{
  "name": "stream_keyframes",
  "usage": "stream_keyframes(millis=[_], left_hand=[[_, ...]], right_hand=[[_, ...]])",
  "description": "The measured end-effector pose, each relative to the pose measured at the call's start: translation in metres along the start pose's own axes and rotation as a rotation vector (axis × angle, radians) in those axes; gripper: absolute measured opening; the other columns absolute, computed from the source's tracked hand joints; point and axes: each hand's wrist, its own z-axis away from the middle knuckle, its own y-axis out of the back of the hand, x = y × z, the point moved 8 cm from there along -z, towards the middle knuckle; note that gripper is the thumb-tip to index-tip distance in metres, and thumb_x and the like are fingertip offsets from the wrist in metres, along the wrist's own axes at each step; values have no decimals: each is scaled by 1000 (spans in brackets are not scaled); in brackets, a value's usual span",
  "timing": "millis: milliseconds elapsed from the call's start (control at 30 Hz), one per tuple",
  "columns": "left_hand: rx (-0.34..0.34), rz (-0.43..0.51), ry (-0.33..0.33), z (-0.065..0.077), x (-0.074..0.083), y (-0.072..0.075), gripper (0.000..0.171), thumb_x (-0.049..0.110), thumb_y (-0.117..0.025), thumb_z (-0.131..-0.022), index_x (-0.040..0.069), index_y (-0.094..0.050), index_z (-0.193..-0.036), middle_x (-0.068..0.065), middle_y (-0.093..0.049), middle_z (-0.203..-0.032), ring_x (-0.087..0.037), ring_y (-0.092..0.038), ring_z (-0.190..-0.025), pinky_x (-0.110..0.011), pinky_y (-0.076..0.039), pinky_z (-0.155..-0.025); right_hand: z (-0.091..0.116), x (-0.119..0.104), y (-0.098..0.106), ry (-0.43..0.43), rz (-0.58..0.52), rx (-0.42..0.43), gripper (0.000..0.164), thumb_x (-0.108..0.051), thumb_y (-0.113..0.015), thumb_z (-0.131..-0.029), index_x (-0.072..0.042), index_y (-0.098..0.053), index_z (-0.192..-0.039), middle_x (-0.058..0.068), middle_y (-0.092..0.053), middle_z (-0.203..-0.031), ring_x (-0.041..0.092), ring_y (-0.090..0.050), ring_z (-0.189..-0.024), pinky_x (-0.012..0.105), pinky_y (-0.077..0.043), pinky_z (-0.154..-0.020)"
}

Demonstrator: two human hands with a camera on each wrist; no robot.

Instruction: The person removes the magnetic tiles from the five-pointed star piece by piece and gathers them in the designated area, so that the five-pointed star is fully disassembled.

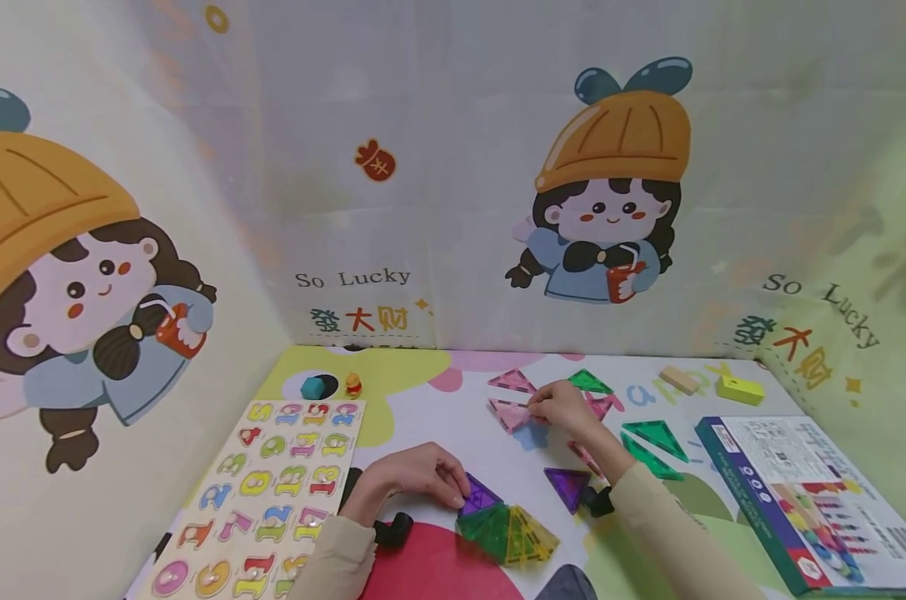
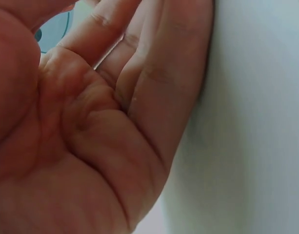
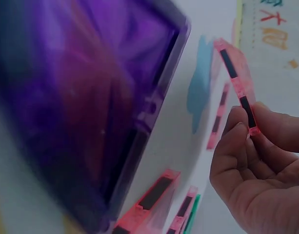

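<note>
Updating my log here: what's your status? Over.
Right hand pinching pink triangular tile. Left hand at purple triangular tile. Nothing visibly blocking either hand.

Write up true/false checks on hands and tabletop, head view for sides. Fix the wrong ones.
1. The grip of the right hand is on a pink tile. True.
2. The left hand rests on the yellow block. False: it is at a purple tile, by the green tiles.
3. The board lies left of the box. True.
4. The figurine stands on the box. False: it is just beyond the board, near the teal block.
5. A tan block lies left of the yellow block. True.
</note>
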Motion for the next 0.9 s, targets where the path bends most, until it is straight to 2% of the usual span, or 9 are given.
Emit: stream_keyframes(millis=[167,300,433,667,767,900], left_hand=[[34,-35,-20,-1,5,-1,16,9,-79,-82,6,-72,-97,0,-68,-71,-8,-61,-64,-22,-51,-66],[71,-156,-19,0,13,-2,30,11,-82,-79,11,-67,-104,1,-64,-69,-8,-56,-62,-22,-45,-64],[107,-289,9,1,19,-3,41,14,-86,-74,18,-65,-109,2,-63,-70,-7,-54,-61,-22,-42,-61],[131,-373,30,2,24,-9,41,13,-88,-72,21,-67,-106,3,-63,-69,-7,-53,-61,-22,-39,-57],[125,-392,18,3,26,-10,41,13,-88,-72,20,-67,-106,4,-62,-69,-6,-53,-61,-21,-40,-58],[120,-396,18,5,28,-8,41,12,-87,-72,19,-67,-108,3,-63,-71,-6,-54,-63,-22,-41,-59]], right_hand=[[-10,4,0,-21,3,13,17,-12,-65,-94,2,-74,-99,11,-70,-80,18,-60,-68,26,-48,-61],[-16,5,1,-16,19,25,17,-11,-65,-93,3,-74,-99,13,-71,-80,18,-60,-66,25,-48,-60],[-19,4,1,-4,54,41,17,-10,-66,-92,4,-73,-100,14,-71,-84,19,-59,-67,25,-48,-61],[-12,1,9,17,115,76,19,-12,-67,-90,1,-72,-103,14,-71,-92,21,-56,-77,27,-46,-64],[0,-7,7,57,125,31,19,-14,-68,-91,-1,-73,-104,10,-70,-93,19,-57,-77,28,-47,-66],[22,-28,-8,181,132,-111,17,-13,-67,-91,-2,-72,-103,7,-69,-89,17,-58,-73,29,-48,-66]])
